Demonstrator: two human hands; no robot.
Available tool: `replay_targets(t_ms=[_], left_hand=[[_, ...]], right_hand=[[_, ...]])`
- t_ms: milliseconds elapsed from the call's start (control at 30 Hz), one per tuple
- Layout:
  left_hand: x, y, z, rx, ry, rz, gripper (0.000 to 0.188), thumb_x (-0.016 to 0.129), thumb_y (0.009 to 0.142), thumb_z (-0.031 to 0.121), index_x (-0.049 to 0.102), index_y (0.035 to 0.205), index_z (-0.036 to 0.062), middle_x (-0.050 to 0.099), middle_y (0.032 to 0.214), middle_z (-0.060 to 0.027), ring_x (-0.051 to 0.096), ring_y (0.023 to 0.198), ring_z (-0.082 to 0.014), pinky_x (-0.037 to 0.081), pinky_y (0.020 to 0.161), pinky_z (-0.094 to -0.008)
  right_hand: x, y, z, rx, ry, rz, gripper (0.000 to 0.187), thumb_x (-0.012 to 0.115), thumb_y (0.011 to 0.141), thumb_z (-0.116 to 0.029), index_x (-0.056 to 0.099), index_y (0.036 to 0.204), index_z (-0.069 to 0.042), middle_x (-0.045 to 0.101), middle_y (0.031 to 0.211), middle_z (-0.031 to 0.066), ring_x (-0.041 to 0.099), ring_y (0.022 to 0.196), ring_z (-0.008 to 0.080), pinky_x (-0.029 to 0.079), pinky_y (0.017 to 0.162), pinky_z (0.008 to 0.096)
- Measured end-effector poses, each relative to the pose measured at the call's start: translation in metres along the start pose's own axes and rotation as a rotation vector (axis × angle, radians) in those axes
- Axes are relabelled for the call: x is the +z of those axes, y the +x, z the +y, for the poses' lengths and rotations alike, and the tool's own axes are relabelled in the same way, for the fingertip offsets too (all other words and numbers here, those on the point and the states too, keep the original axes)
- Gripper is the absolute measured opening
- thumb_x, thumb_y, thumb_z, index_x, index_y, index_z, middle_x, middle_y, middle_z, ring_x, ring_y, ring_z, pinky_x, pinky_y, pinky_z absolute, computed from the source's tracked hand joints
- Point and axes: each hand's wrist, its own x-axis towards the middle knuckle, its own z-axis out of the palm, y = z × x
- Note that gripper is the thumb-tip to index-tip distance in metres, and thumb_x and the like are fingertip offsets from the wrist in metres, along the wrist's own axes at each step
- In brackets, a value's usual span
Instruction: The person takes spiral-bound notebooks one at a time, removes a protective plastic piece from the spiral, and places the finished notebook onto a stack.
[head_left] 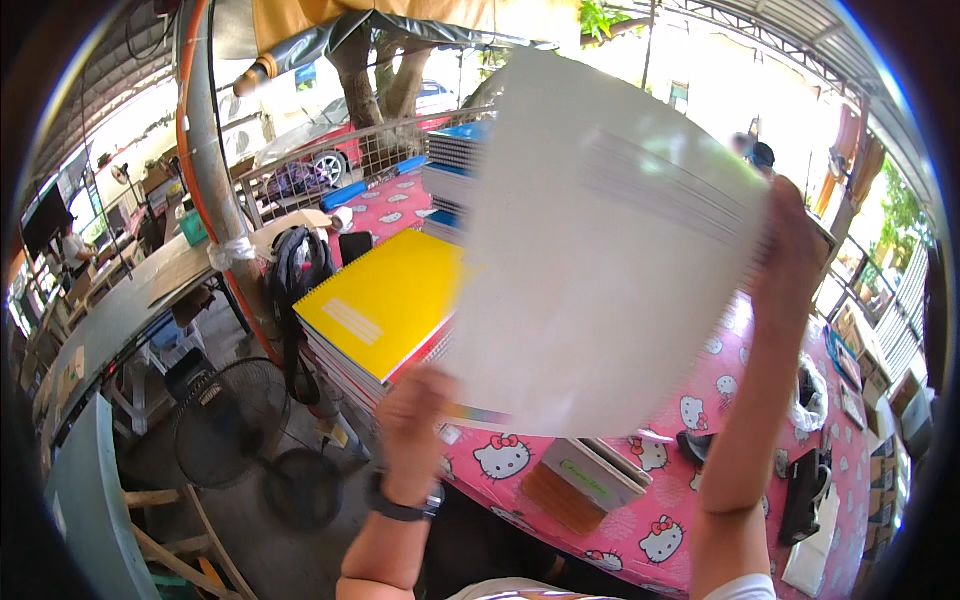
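Note:
A large pale sheet of paper (600, 280) is held up in front of me, slanted and smeared by motion. Gripping its right edge high up is my right hand (787, 245), fingers closed round the edge. My left hand (415, 410), with a dark band on its wrist, is closed at the sheet's lower left corner, beside a multicoloured strip. Just beyond that hand a yellow spiral notebook (385, 300) lies on top of a stack. Behind the sheet, partly hidden, stands another pile of spiral notebooks (455, 155) with blue covers.
A pink cartoon-cat tablecloth (505, 460) covers the table. On its near side is a grey-and-brown box (590, 483); a black pouch (805, 497) lies at the right. A backpack (298, 270) hangs by the post (215, 170) at left. A black fan (230, 425) stands on the floor.

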Motion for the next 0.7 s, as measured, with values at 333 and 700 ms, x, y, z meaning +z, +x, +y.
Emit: replay_targets(t_ms=[333,700], left_hand=[[-0.201,0.141,-0.012,-0.184,0.946,0.168,0.020,0.065,0.081,0.009,0.065,0.097,-0.0028,0.065,0.088,-0.0053,0.058,0.078,-0.0110,0.045,0.075,-0.0236],[-0.198,0.137,-0.072,-0.132,0.492,0.431,0.042,0.043,0.095,0.030,0.057,0.108,-0.0067,0.062,0.102,-0.0142,0.059,0.091,-0.0200,0.047,0.080,-0.0321]], right_hand=[[0.153,-0.120,0.231,0.057,-0.567,-0.413,0.012,0.052,0.082,-0.011,0.061,0.088,-0.006,0.057,0.079,0.0133,0.054,0.084,0.0306,0.044,0.077,0.0389],[0.166,-0.143,0.247,0.257,-0.340,-0.125,0.024,0.049,0.090,-0.022,0.058,0.093,0.000,0.058,0.088,0.0179,0.052,0.091,0.0353,0.041,0.081,0.0410]])
